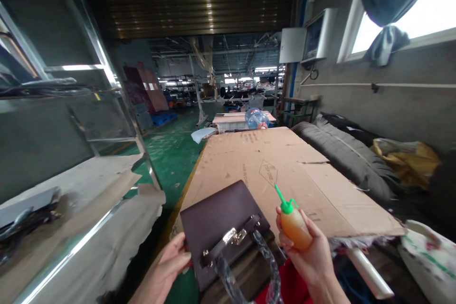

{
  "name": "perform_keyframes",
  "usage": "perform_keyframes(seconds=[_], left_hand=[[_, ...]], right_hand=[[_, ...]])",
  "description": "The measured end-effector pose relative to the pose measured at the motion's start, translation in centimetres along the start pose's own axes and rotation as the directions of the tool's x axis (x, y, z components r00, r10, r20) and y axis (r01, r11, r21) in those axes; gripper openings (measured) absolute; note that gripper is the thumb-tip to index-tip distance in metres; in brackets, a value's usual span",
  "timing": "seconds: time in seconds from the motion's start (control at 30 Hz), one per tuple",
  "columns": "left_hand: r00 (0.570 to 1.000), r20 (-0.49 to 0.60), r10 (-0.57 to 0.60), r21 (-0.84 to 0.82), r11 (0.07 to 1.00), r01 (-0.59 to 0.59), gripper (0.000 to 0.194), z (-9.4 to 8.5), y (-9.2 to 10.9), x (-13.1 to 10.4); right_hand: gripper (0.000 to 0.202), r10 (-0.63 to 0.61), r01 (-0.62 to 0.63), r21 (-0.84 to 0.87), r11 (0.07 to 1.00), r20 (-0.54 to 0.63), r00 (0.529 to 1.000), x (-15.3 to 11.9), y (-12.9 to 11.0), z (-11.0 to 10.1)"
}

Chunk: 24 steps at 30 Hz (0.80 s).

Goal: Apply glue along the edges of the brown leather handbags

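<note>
A dark brown handbag (221, 213) lies tilted at the near end of the cardboard-covered table, its metal clasp (233, 235) facing up. Its handle (267, 254), wrapped in clear plastic, hangs toward me. At the bag's left edge is my left hand (171, 261), with the thumb on the near side and fingers partly hidden behind it. My right hand (306, 247) is wrapped round a squeeze bottle (295, 229) of amber liquid, its green nozzle pointing up and away. The bottle is held to the right of the bag, apart from it.
Flattened cardboard (285, 166) covers the table. A large clear water bottle (257, 118) lies beyond it. On the left stands a metal rack (137, 140); along the right wall are grey padded rolls (342, 152) and a white sack (427, 256).
</note>
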<state>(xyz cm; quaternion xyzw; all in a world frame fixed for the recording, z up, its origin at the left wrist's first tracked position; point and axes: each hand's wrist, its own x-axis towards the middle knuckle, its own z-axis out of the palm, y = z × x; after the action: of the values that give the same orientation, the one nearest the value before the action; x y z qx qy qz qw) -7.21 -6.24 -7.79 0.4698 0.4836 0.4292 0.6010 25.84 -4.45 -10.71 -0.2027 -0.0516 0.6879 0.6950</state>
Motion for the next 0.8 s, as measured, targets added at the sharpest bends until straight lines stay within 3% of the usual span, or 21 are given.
perform_keyframes(seconds=[0.13, 0.2, 0.3, 0.47, 0.63, 0.8], left_hand=[[0.987, -0.158, 0.029, 0.036, 0.999, -0.023, 0.077, 2.1, -2.0, -0.2], [0.978, -0.208, -0.018, 0.088, 0.995, 0.037, 0.083, 2.6, -3.2, 0.0], [0.953, -0.270, -0.137, 0.063, 0.985, 0.160, 0.078, 2.5, -4.1, 0.4], [0.938, -0.310, -0.156, -0.229, 0.970, 0.085, 0.068, 1.4, -1.4, 1.5], [0.862, -0.443, -0.245, -0.436, 0.899, 0.032, 0.037, 0.1, 1.3, 3.2], [0.862, -0.400, -0.313, -0.557, 0.829, 0.043, 0.041, -0.5, 1.7, 3.8]], right_hand=[[0.028, 0.002, -0.002, 0.042, 0.999, 0.001, 1.000, 0.3, 1.0, -0.7], [0.027, 0.013, -0.014, 0.059, 0.998, 0.008, 1.000, 0.5, 1.6, -0.9], [0.023, 0.024, -0.025, 0.069, 0.997, 0.023, 0.999, 0.7, 2.1, -1.1], [0.024, 0.023, -0.027, 0.074, 0.997, 0.052, 0.998, 0.7, 1.4, -1.2], [0.023, 0.035, -0.043, 0.083, 0.996, 0.092, 0.995, 0.6, 1.3, -1.0], [0.026, 0.103, -0.117, 0.098, 0.988, 0.138, 0.985, 0.8, 2.3, -0.5]])
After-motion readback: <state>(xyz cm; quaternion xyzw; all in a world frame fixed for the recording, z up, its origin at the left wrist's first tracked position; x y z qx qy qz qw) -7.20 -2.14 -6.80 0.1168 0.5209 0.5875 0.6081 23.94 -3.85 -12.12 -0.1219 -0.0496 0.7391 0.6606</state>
